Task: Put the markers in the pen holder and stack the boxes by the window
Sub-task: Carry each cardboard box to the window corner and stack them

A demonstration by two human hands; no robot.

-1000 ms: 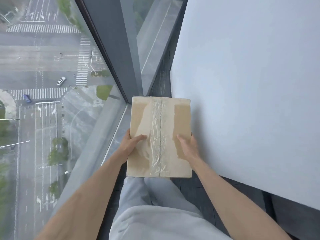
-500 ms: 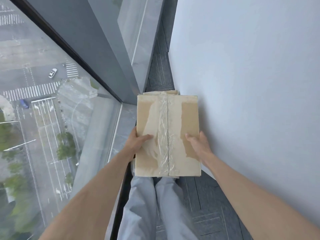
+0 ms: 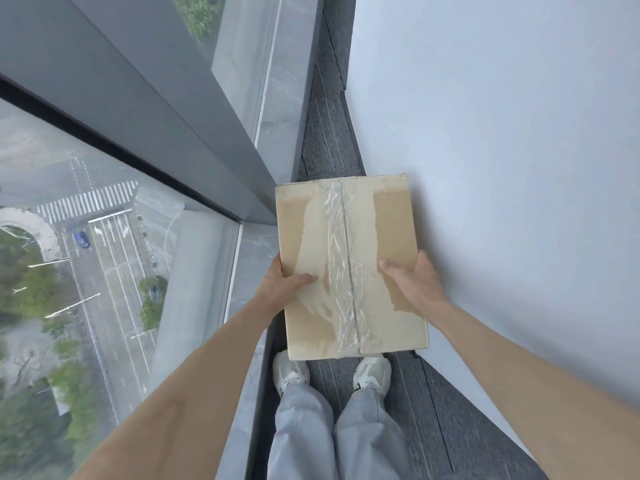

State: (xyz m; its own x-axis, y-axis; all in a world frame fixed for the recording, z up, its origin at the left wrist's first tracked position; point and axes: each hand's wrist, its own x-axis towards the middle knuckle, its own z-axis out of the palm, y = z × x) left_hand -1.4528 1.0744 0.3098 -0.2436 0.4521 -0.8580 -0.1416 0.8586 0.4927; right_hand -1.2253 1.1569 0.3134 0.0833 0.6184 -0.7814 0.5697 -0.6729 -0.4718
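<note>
A brown cardboard box (image 3: 349, 244) with clear tape down its middle seam is held flat in front of me, above the floor strip between the window and the wall. My left hand (image 3: 282, 289) grips its left edge, thumb lying on the top face. My right hand (image 3: 414, 284) grips its right edge, thumb on top as well. A sliver of another cardboard edge shows just past the box's far rim. No markers or pen holder are in view.
A floor-to-ceiling window (image 3: 104, 237) with a grey frame post (image 3: 166, 109) and a grey sill (image 3: 277, 109) runs along the left. A white wall (image 3: 502, 168) closes the right side. Dark carpet (image 3: 329, 140) forms a narrow strip between them. My feet (image 3: 332, 372) stand under the box.
The view has tilted down and the box has come lower and nearer the wall; my shoes now show beneath it. Both hands keep the same hold.
</note>
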